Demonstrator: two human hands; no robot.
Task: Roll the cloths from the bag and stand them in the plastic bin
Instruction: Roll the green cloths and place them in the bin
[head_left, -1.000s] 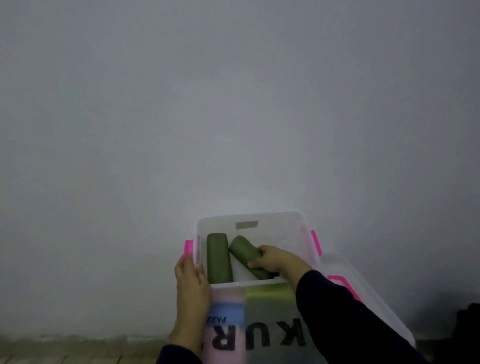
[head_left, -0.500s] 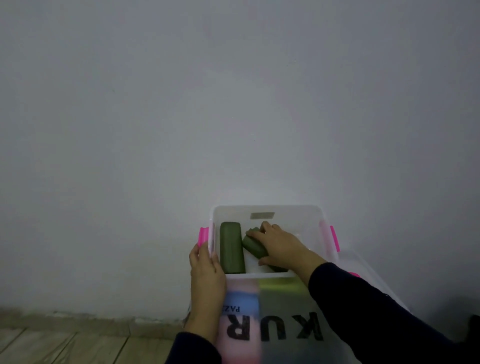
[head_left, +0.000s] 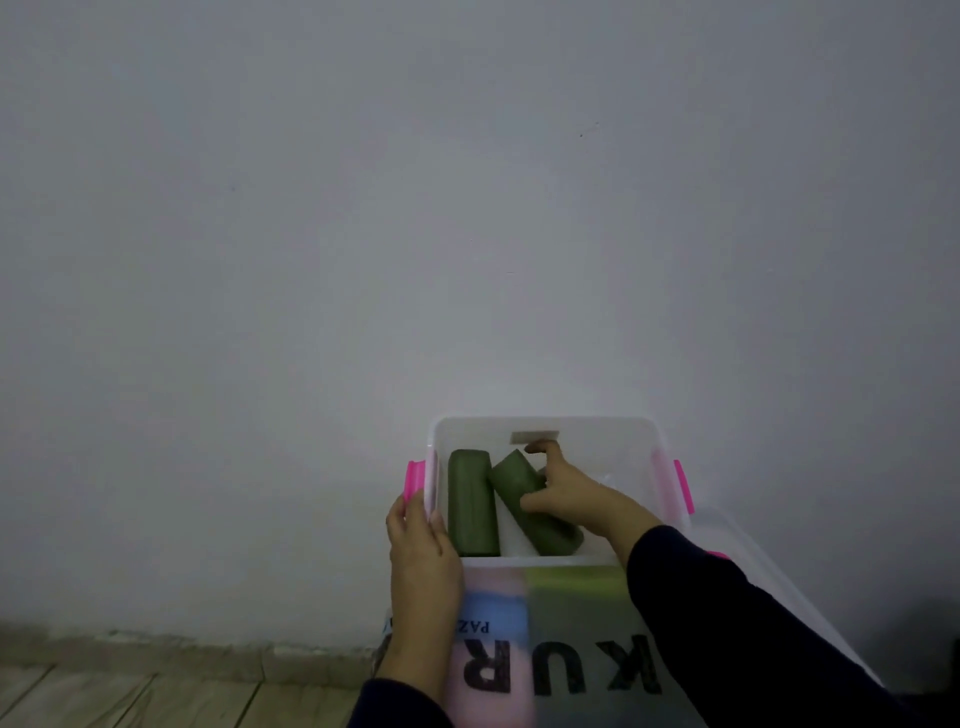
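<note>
A clear plastic bin (head_left: 602, 434) with pink side clips stands against the wall. Inside it are two dark green rolled cloths: one roll (head_left: 471, 501) lies along the left wall, the other roll (head_left: 524, 499) leans diagonally beside it. My right hand (head_left: 571, 493) reaches into the bin and rests on the diagonal roll, fingers spread, index finger touching the far wall. My left hand (head_left: 421, 556) grips the bin's near left corner. A printed bag (head_left: 550, 649) with large black letters lies in front of the bin.
A clear lid (head_left: 779, 587) with a pink clip sits to the right of the bin, partly behind my right sleeve. The grey wall meets a wooden floor (head_left: 130, 696) at lower left. A dark object shows at the far right edge.
My right hand slid forward along the diagonal roll toward the far wall and opened its fingers. The left hand kept its hold on the bin corner. The camera shifted slightly.
</note>
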